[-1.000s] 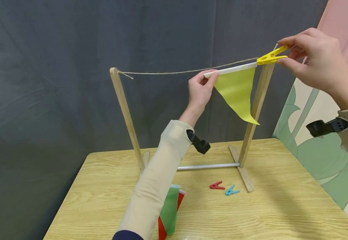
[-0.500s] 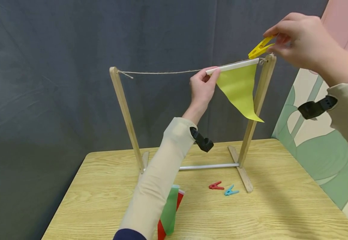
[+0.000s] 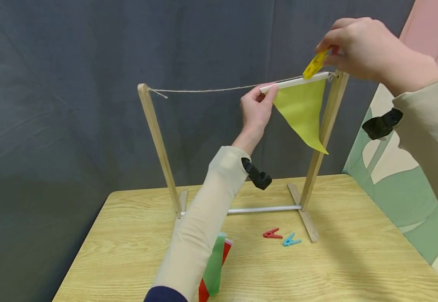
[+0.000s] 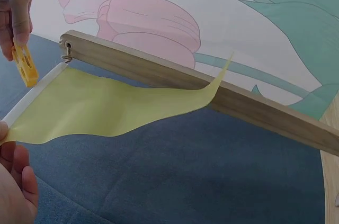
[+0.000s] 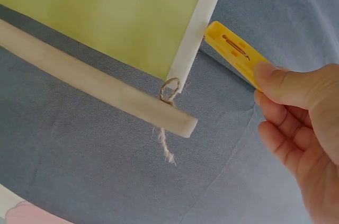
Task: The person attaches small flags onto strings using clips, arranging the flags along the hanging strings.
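Note:
A yellow-green pennant point(image 3: 302, 109) with a white top strip point(image 3: 298, 82) hangs along the twine point(image 3: 219, 90), near the right post point(image 3: 330, 109). My left hand point(image 3: 256, 110) pinches the left end of that strip against the line. Above the strip, my right hand point(image 3: 370, 50) pinches a yellow clothespin point(image 3: 314, 66) by its handles. The clothespin's nose points down and reaches the white strip's top edge. In the right wrist view the yellow clothespin point(image 5: 233, 49) meets the strip's edge; whether it grips the strip cannot be told.
A red clothespin point(image 3: 272, 233) and a blue clothespin point(image 3: 291, 240) lie on the wooden table point(image 3: 355, 260). Green point(image 3: 215, 264) and red pennants point(image 3: 203, 290) lie partly under my left forearm. The left post point(image 3: 158, 147) holds the twine's other end.
My right hand has carried the yellow clothespin from the strip's right end, up and left, then turned it nose-down over the strip. The left hand has shifted slightly right and up.

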Tool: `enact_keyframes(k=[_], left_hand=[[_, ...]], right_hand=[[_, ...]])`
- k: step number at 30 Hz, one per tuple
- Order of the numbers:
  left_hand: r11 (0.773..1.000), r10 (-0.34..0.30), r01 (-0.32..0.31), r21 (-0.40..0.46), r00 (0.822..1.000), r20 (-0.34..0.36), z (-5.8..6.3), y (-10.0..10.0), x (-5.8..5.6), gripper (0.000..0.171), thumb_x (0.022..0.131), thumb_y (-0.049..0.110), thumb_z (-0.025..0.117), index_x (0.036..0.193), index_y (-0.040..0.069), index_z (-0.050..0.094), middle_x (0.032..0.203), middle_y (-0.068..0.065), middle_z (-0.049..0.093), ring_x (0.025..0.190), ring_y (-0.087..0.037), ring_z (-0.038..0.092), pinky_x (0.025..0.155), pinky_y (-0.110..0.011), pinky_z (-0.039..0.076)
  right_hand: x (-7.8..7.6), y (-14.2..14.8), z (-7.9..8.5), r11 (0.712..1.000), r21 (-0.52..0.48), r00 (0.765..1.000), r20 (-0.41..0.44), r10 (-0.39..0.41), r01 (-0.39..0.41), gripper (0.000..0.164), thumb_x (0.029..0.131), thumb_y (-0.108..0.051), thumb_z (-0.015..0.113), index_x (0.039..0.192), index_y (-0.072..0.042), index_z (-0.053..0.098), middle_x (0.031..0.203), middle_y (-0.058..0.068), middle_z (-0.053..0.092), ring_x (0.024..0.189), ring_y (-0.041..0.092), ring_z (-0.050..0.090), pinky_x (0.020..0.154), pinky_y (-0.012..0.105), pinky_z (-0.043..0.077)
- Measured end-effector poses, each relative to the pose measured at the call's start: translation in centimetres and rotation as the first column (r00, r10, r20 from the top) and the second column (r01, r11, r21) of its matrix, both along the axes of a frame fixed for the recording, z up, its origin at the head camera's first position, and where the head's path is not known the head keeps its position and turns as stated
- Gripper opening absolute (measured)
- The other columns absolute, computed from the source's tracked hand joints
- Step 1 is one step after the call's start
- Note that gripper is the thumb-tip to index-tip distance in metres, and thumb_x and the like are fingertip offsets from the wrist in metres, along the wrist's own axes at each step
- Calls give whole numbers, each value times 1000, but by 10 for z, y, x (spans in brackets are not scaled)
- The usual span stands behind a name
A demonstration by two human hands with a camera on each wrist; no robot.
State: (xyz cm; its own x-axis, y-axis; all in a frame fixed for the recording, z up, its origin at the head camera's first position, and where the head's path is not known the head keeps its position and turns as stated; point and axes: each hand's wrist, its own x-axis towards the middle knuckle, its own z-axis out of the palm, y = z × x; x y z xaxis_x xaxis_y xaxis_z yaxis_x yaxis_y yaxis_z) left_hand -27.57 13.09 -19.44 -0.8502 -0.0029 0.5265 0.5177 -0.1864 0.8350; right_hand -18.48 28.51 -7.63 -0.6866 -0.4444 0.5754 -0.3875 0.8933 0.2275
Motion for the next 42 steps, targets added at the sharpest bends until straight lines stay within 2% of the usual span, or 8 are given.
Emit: enact_keyframes(k=[5, 14, 22, 28, 36, 42], left_hand=[[999, -3, 2, 49, 1000, 7, 1, 0, 0, 16, 85, 8, 69, 97, -3, 71, 82, -9, 67, 57, -1, 46, 54, -13, 42], [1000, 17, -17, 19, 999, 28, 0, -1, -1, 17, 85, 11, 69, 98, 0, 72, 83, -6, 67, 57, 0, 46, 53, -12, 41], [1000, 28, -29, 6, 999, 44, 1, 1, -2, 17, 86, 14, 69, 97, 1, 73, 78, -3, 65, 57, -1, 47, 54, -13, 43], [999, 35, -35, 5, 998, 50, 0, 3, -3, 17, 85, 14, 70, 95, 0, 72, 72, -3, 62, 55, -1, 46, 53, -13, 43], [999, 40, -40, -19, 998, 47, -1, 5, -3, 17, 86, 16, 69, 95, 2, 73, 72, -2, 62, 55, -2, 47, 54, -14, 44], [999, 46, -45, -30, 998, 44, -1, 5, -3, 17, 86, 16, 69, 94, 2, 73, 70, -1, 62, 55, -2, 48, 53, -14, 44]], right_hand=[[-2, -5, 3, 1000, -3, 999, 34, -17, 17, 19, 80, 7, 67, 96, 15, 61, 93, 27, 53, 78, 39, 52, 72, 53, 48], [-6, -13, 7, 998, -3, 992, 112, -65, 66, 18, 83, 10, 63, 99, 17, 60, 97, 29, 52, 83, 43, 49, 78, 55, 47], [-13, -17, 12, 998, 47, 993, 112, -36, 30, 14, 81, 11, 63, 94, 16, 61, 97, 30, 54, 80, 41, 50, 77, 55, 47], [-16, -20, 14, 996, 52, 982, 171, -79, 71, 15, 82, 11, 63, 96, 17, 61, 101, 32, 53, 85, 44, 49, 82, 57, 46], [-17, -20, 18, 992, 87, 979, 178, -101, 87, 16, 80, 12, 65, 94, 16, 61, 97, 31, 54, 84, 44, 50, 82, 56, 46], [-20, -19, 20, 991, 111, 980, 176, -89, 70, 12, 78, 12, 67, 89, 14, 62, 91, 28, 55, 77, 40, 50, 76, 54, 46]])
